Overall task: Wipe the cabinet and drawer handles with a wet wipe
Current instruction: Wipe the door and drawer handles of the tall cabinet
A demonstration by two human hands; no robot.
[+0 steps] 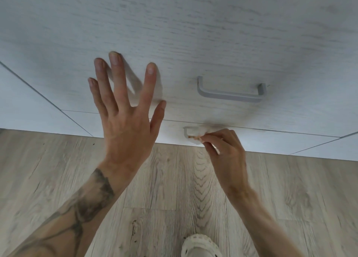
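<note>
Head view, looking down a pale wood-grain drawer front point(193, 34). Right hand point(224, 152) pinches a crumpled white wet wipe point(195, 138), soiled brownish at one edge, pressed against the lower grey bar handle point(187, 131) at its left end. Left hand point(124, 109) fingers spread wide, holding nothing. Upper grey bar handle point(230, 94) untouched. Cream perforated clog point(200, 245) on light wood-plank floor point(58, 169).
</note>
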